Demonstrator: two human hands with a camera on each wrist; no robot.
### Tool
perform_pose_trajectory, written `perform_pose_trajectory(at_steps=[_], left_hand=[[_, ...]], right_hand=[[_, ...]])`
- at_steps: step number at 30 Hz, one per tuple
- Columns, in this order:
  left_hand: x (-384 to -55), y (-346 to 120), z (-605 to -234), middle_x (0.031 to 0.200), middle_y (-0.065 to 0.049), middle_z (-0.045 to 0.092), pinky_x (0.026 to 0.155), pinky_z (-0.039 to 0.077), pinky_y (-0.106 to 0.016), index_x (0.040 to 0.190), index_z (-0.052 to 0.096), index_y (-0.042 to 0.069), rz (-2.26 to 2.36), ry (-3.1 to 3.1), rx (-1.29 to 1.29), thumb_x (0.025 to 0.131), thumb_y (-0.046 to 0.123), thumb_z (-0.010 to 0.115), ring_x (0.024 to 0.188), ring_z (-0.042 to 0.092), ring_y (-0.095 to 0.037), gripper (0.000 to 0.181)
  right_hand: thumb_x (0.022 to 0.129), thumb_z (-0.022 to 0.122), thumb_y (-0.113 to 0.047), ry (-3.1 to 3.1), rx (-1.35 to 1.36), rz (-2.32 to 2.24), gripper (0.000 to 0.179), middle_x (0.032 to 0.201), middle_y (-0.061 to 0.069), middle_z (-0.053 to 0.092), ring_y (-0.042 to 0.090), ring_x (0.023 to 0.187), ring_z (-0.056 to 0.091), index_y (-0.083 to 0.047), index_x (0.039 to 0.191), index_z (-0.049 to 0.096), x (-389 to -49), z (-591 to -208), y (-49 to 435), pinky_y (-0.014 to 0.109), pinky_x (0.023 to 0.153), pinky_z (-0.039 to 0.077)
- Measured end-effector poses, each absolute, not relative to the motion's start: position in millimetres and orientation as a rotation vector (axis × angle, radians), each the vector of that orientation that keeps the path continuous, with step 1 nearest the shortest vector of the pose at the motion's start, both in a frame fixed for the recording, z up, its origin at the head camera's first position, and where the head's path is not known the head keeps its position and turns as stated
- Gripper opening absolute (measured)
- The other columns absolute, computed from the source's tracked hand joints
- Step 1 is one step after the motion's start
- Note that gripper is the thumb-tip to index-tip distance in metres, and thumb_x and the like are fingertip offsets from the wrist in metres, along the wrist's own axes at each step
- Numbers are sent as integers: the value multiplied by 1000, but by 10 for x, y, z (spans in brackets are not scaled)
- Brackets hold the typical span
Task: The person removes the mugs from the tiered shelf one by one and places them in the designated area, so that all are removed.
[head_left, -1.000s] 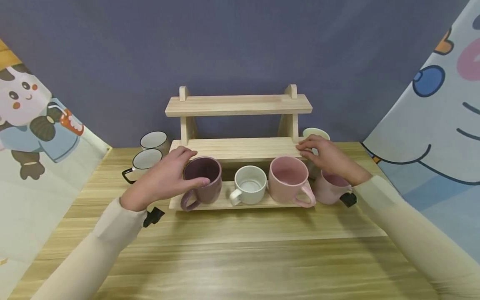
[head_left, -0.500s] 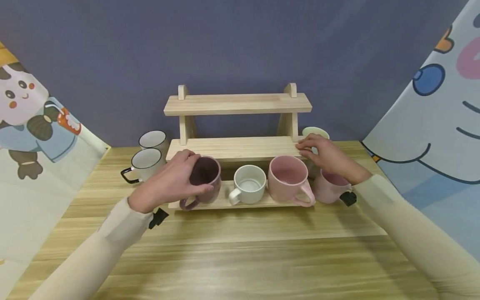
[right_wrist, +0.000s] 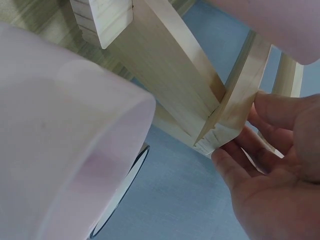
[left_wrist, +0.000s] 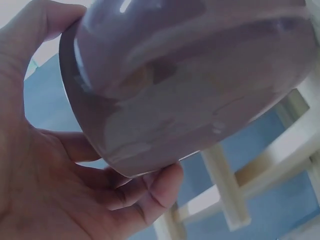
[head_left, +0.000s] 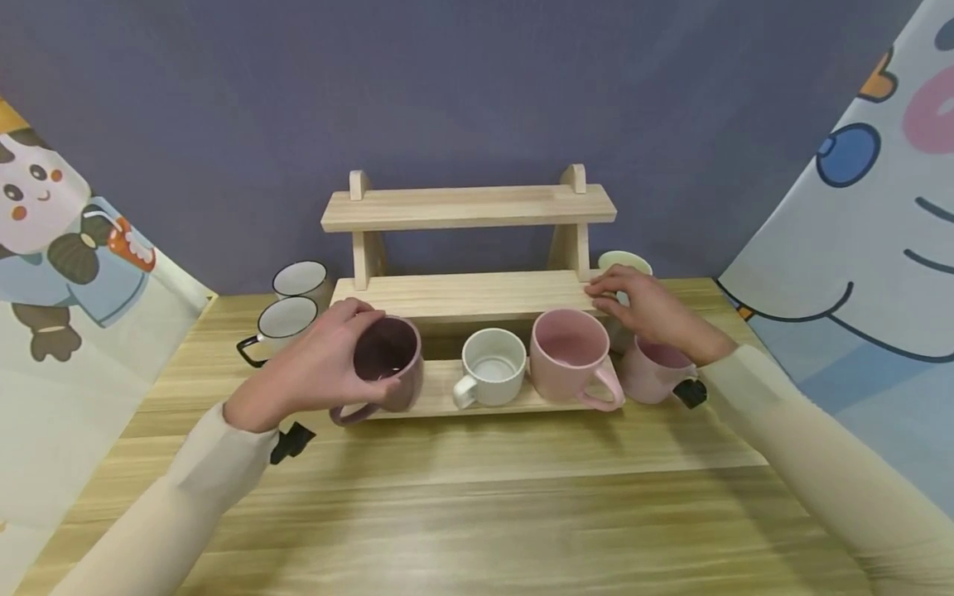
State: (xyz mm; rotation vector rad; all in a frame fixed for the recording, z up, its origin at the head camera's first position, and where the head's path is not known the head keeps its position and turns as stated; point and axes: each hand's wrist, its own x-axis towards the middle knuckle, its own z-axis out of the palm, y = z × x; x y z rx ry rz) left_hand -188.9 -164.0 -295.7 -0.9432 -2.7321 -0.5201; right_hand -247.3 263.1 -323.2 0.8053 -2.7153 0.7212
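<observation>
My left hand (head_left: 316,356) grips a purple mug (head_left: 408,381) over its left side, thumb at the front and fingers at the back of the rim. The mug stands upright at the left end of the bottom tier of a wooden shelf rack (head_left: 477,290), handle facing front left. In the left wrist view the mug's glossy wall (left_wrist: 200,90) fills the upper part, fingers curled at its rim. My right hand (head_left: 641,310) holds the right end of the middle board; the right wrist view has thumb and fingers around that board end (right_wrist: 232,115).
On the bottom tier stand a small white cup (head_left: 493,368) and a pink mug (head_left: 570,352). Right of the rack are another pink mug (head_left: 648,377) and a pale green-rimmed cup (head_left: 626,261). Two dark-rimmed white mugs (head_left: 286,319) stand left. A grey-blue backdrop (head_left: 477,91) rises behind.
My left hand has come over the purple mug and taken hold of it, and the mug has shifted left, away from the white cup. My right hand has stayed at the board end.
</observation>
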Motion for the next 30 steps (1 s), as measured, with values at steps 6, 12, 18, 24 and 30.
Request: perform_pose_trajectory(at_steps=[6,12,18,24,30], left_hand=[[-1815,-1844,-2859,110,-9,52,78,46,-41,113,61,0,-521,-2673,-904,60,40,81,99,49,-24,69],[-1792,-2007,-2792,109,-8,53,79,44,-42,113,62,0,-495,-2632,-924,60,37,83,96,52,-25,68],[-1754,-2165,-2787,110,-7,53,77,45,-41,112,62,2,-486,-2643,-915,61,36,84,96,53,-24,65],[-1726,-2420,-2811,111,-8,54,74,46,-43,117,60,1,-450,-2671,-930,60,33,85,94,55,-25,70],[-1720,-2690,-2902,108,-7,55,72,45,-39,115,61,-1,-424,-2664,-967,54,29,88,92,54,-22,73]], right_hand=[[88,64,0,-2718,807,723,21,107,17,60,32,98,56,4,108,68,-2483,-3227,2629,45,81,46],[89,64,-1,-2730,793,729,21,110,18,59,33,102,55,5,109,67,-2472,-3223,2628,47,84,46],[89,63,0,-2739,792,740,21,110,18,59,34,104,54,5,109,67,-2454,-3218,2624,48,85,45],[88,64,2,-2705,817,742,20,109,18,60,34,103,55,6,108,67,-2460,-3224,2621,48,84,45],[87,64,3,-2662,852,746,20,107,19,60,35,101,55,7,106,67,-2464,-3242,2629,48,84,46]])
